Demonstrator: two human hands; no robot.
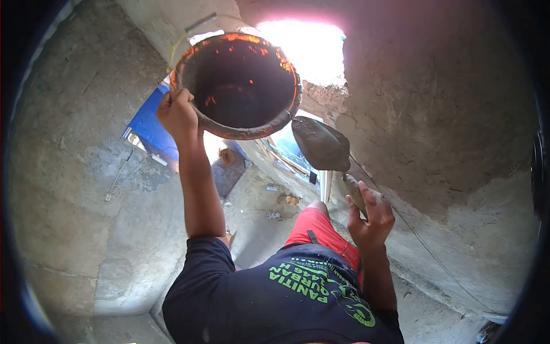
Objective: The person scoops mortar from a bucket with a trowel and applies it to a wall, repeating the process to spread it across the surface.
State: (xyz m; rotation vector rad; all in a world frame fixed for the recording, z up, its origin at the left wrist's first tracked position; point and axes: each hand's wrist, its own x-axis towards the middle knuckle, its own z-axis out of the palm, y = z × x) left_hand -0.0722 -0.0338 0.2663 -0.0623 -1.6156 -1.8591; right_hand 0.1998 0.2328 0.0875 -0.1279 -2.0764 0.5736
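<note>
My left hand (pixel 179 116) is closed on the rim of an orange bucket (pixel 213 127) caked with grey mortar. The bucket is tilted so that its dark inside faces me, and its wire handle (pixel 200 23) stands out past the far rim. In my right hand (pixel 371 221) is a trowel (pixel 322 143), held by its handle with the fingers wrapped round it. Grey mortar coats the trowel's blade, whose tip points up and left, close to the bucket's lower right rim.
Rough plastered wall (pixel 435 114) rises on the right, with a bright opening (pixel 309 49) behind the bucket. A blue panel (pixel 150 120) shows at left. Small scraps (pixel 274 216) lie on the concrete floor (pixel 258 235). A thin cable (pixel 421 241) runs along the right side.
</note>
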